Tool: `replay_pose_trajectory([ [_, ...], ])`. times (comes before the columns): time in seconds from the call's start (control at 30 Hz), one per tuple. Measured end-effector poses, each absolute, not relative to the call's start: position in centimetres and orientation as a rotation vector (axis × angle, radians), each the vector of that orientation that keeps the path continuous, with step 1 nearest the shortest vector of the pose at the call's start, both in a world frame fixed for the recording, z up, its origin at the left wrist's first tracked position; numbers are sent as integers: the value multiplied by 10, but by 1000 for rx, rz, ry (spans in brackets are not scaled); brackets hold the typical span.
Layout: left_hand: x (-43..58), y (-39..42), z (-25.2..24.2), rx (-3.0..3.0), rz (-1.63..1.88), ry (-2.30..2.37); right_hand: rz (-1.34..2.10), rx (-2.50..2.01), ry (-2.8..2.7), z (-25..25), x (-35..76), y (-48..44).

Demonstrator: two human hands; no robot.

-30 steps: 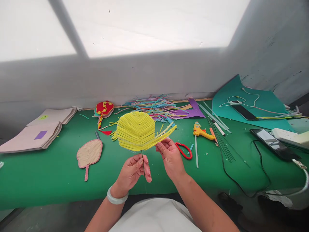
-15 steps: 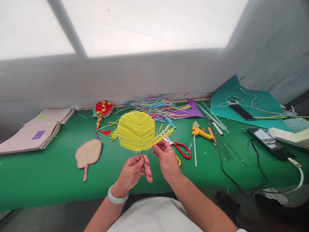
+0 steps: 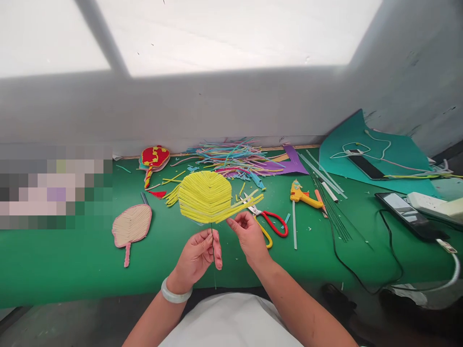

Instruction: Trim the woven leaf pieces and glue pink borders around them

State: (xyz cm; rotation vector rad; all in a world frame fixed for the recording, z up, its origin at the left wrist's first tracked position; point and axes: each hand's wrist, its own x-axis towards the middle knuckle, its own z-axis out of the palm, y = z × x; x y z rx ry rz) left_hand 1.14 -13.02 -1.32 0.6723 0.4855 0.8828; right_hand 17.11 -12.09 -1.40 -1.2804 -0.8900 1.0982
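A yellow fan (image 3: pixel 205 195), covered in fuzzy chenille strips laid in a V pattern, is held up in front of me. My left hand (image 3: pixel 197 253) pinches its thin dark wire stem (image 3: pixel 211 236) between thumb and fingers just below the fan. At the fan's lower right edge, my right hand (image 3: pixel 251 236) is closed, thumb and fingertip together on the loose yellow strips (image 3: pixel 249 204) that stick out past the edge. More strip ends jut from the left edge. Scissors (image 3: pixel 269 221) with a red and a yellow handle lie behind my right hand.
A beige fan (image 3: pixel 132 224) lies at left, with a red fan (image 3: pixel 155 156) behind it. Coloured strips (image 3: pixel 231 156) are piled at the back. To the right are a yellow glue gun (image 3: pixel 304 196), thin green wires (image 3: pixel 334 221), a phone (image 3: pixel 405 212) and cables.
The yellow fan tips slightly, its top edge dropping a little. Both hands keep their grips with small shifts. The view has moved slightly, and the far left is now pixelated.
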Motion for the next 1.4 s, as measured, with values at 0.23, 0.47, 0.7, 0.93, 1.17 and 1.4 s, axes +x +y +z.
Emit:
replay_pose_trajectory([
  [0.23,-6,-129,-38,496,942,680,1022,-1508,-1342,-51,179,-118],
  [0.47,-24,-131,-42,437,882,874,336,-1734,-1762,-65,220,-121],
  [0.7,-32,-132,-36,674,687,1162,-38,-1742,-1896,-77,254,-120],
  [0.93,-39,-133,-36,980,506,1359,-137,-1812,-1911,-70,259,-113],
  [1.17,-46,-136,-41,2028,892,1663,-155,-1371,-2205,-36,229,-88],
  [1.4,-47,-130,-58,2504,806,1311,-69,-1131,-2531,-35,201,-70],
])
